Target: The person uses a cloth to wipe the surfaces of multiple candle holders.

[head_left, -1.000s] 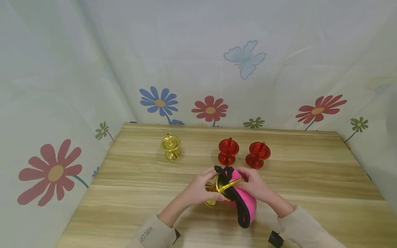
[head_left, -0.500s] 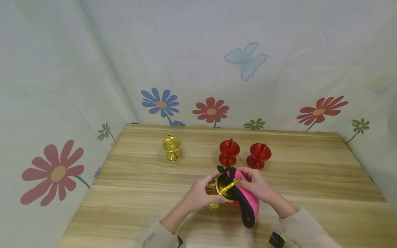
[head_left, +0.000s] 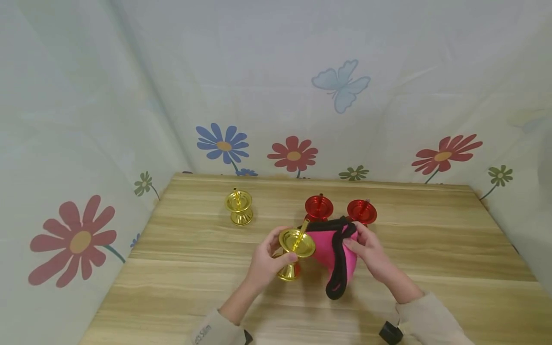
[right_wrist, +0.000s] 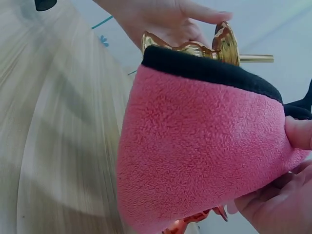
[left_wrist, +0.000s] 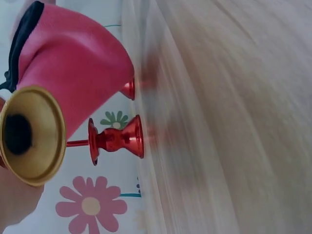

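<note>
Flowered sheeting (head_left: 258,72) rises behind the wood-grain surface (head_left: 172,273). Toward the far edge I see two red holders (head_left: 314,209), partly hidden by a black-trimmed pink cloth (head_left: 323,242); a standing gold holder (head_left: 240,211) sits nearer the far left corner. The left hand (head_left: 266,261) grips a raised gold holder (head_left: 288,243); the right hand (head_left: 373,254) pinches the cloth. I have room toward both side edges.
</note>
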{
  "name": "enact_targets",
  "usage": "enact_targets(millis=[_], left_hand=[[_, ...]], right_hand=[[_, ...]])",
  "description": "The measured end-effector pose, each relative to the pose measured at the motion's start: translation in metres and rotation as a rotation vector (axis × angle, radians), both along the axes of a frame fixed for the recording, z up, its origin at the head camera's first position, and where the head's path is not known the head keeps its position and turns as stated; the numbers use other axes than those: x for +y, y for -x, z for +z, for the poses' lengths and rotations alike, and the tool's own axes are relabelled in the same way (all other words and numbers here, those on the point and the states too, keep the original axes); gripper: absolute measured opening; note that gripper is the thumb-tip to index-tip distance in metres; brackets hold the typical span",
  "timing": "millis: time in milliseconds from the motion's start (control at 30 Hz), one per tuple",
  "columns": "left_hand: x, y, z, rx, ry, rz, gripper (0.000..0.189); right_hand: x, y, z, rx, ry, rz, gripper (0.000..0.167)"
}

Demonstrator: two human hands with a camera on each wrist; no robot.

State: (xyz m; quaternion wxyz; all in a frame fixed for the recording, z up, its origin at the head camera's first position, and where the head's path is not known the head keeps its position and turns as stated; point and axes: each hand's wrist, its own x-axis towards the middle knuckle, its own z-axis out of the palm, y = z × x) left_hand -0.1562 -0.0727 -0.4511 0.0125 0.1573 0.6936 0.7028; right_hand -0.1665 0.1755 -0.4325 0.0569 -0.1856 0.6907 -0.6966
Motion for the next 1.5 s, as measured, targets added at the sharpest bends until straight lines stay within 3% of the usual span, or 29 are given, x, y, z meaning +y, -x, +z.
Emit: enact_targets(millis=[167, 333, 700, 967, 1067, 1267, 1433, 1500], left_hand=[[0.005, 0.002, 0.002, 0.045, -0.076, 0.123, 0.050], [0.014, 0.004, 0.006, 0.024, -0.131, 0.208, 0.049], [0.027, 0.004, 0.009, -0.021, -0.212, 0.237, 0.051], [0.027, 0.005, 0.009, 0.011, -0.148, 0.288, 0.052], [0.027, 0.004, 0.009, 0.014, -0.125, 0.288, 0.053], [0.027, 0.002, 0.011, 0.014, -0.096, 0.282, 0.057], [0.029, 0.001, 0.015, 0.032, -0.075, 0.275, 0.057], [0.029, -0.003, 0.022, 0.030, -0.067, 0.268, 0.056]], right_hand=[[-0.002, -0.001, -0.001, 0.013, 0.201, 0.095, 0.027], [-0.009, -0.007, 0.000, -0.033, 0.367, 0.168, 0.030], [-0.028, -0.016, -0.001, -0.101, 0.498, 0.302, 0.036], [-0.032, -0.015, -0.013, -0.185, 0.683, 0.488, 0.052], [-0.035, -0.015, -0.015, -0.195, 0.638, 0.473, 0.053], [-0.043, -0.019, -0.013, -0.113, 0.403, 0.299, 0.036], [-0.045, -0.020, -0.012, -0.086, 0.402, 0.340, 0.031], [-0.045, -0.020, -0.013, -0.086, 0.402, 0.364, 0.034]])
